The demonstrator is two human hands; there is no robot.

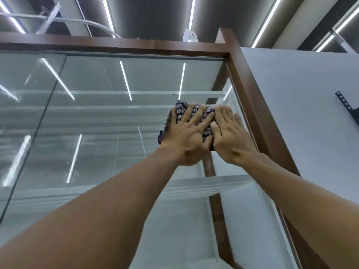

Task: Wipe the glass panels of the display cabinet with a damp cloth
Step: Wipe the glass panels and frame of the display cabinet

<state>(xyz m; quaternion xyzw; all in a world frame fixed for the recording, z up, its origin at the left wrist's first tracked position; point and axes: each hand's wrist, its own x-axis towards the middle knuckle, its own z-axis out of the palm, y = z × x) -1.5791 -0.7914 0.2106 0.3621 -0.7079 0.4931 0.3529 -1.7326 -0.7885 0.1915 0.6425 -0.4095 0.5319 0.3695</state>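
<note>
- Checked cloth (181,106), in blue, white and red, lies flat against the glass panel (108,117) a little right of the centre of the frame, near the right edge of the panel.
- The left hand (186,138) presses on the cloth with its fingers straight and spread apart; it does not curl around the cloth.
- The right hand (231,136) is just beside it, with its fingers straight and close together. Its thumb side is on the cloth, and its outer fingers reach past the cloth edge.
- The two hands touch each other at the thumbs.
- The brown wooden frame (136,45) of the cabinet runs along the top of the panel and down the right side.
- A clear plastic bottle (190,35) stands on top of the frame, in the upper centre.
- Glass shelves (194,186) show behind the panel.
- A white wall (291,98) fills the right of the frame, with a black perforated bracket (347,108) at the right edge.
- Long light strips (266,22) cross the ceiling and are mirrored in the glass.
</note>
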